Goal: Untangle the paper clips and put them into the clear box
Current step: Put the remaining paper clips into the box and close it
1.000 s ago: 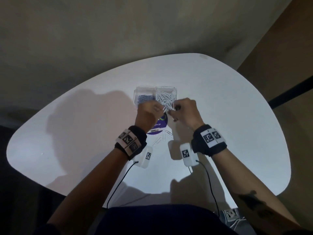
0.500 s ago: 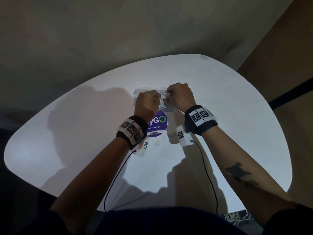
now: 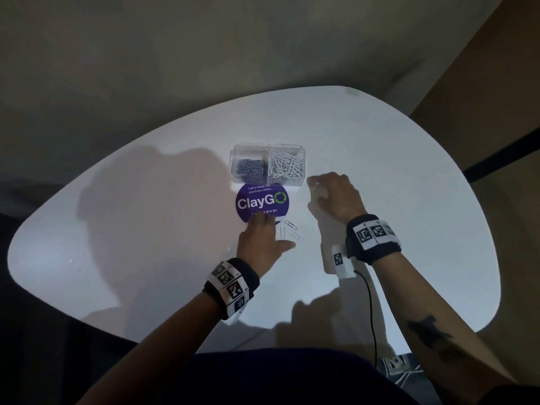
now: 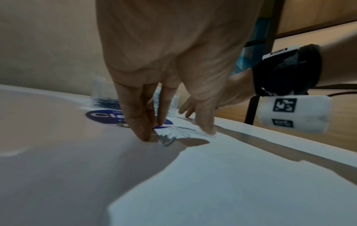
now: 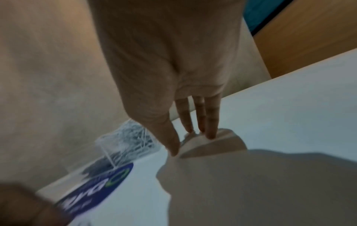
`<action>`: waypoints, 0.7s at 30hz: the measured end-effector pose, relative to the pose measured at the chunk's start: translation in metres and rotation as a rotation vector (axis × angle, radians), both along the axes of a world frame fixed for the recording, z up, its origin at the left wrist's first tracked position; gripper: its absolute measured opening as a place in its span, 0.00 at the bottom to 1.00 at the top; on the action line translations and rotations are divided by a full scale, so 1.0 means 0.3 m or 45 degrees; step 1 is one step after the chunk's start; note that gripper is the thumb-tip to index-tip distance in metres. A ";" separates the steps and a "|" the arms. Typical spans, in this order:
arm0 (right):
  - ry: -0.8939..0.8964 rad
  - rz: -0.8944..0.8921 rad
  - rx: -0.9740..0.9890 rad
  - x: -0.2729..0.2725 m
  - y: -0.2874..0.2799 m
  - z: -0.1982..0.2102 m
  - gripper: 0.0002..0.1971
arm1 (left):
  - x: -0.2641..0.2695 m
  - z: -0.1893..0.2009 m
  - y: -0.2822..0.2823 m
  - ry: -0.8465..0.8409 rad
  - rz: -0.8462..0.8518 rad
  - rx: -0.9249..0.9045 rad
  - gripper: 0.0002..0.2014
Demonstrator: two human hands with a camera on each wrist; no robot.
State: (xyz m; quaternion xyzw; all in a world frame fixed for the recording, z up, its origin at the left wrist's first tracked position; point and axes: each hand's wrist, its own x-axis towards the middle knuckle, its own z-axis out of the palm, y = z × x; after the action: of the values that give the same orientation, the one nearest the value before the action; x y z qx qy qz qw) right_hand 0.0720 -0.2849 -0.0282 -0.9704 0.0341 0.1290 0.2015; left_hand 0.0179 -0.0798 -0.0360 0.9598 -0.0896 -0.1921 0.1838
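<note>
The clear box (image 3: 237, 153) stands at the table's middle with two compartments: blue-grey clips (image 3: 251, 170) on the left, white clips (image 3: 287, 166) on the right. A few loose paper clips (image 3: 292, 229) lie just below the purple sticker. My left hand (image 3: 271, 229) reaches over them with straight fingers; in the left wrist view its fingertips (image 4: 144, 136) press on the blurred clips (image 4: 170, 136), the thumb apart. My right hand (image 3: 317, 188) is on the table right of the box, fingers (image 5: 211, 134) straight and touching the surface. It holds nothing that I can make out.
A round purple ClayGO sticker (image 3: 262, 203) lies flat in front of the box. The white table (image 3: 146, 229) has curved edges, and its near edge is by my body. A cable (image 3: 371, 311) trails from my right wrist.
Both hands were together over the box's right compartment. They have pulled back: the left down to the loose clips, the right out to the table beside the box.
</note>
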 end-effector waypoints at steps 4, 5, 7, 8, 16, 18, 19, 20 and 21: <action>-0.170 0.258 -0.226 -0.075 0.039 -0.017 0.09 | -0.007 -0.031 0.009 -0.132 -0.171 -0.048 0.12; -0.172 0.248 -0.207 -0.085 0.042 -0.025 0.08 | -0.005 -0.040 0.017 -0.147 -0.180 -0.069 0.10; -0.144 0.171 -0.148 -0.096 0.039 -0.036 0.07 | -0.002 -0.048 0.029 -0.164 -0.158 -0.122 0.10; -0.116 0.128 -0.140 -0.098 0.038 -0.036 0.06 | -0.001 -0.049 0.035 -0.168 -0.131 -0.144 0.10; -0.215 -0.087 0.041 -0.150 0.021 -0.022 0.08 | 0.015 -0.054 0.052 -0.159 -0.012 -0.165 0.11; -0.132 -0.045 -0.014 -0.169 -0.006 -0.032 0.12 | -0.002 -0.052 0.060 -0.248 -0.006 -0.124 0.13; -0.146 -0.059 -0.019 -0.177 -0.014 -0.044 0.09 | -0.013 -0.053 0.063 -0.277 0.002 -0.116 0.15; -0.150 -0.077 -0.010 -0.182 -0.016 -0.050 0.06 | -0.021 -0.052 0.064 -0.284 0.011 -0.101 0.14; -0.158 -0.086 -0.002 -0.180 -0.020 -0.062 0.04 | -0.025 -0.051 0.063 -0.268 0.017 -0.087 0.11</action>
State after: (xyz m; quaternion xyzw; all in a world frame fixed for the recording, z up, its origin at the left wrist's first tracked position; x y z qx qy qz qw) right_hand 0.0179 -0.2910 -0.0469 -0.9749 0.0544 0.0615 0.2068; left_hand 0.0104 -0.0610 -0.0512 0.9684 -0.1084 -0.0859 0.2073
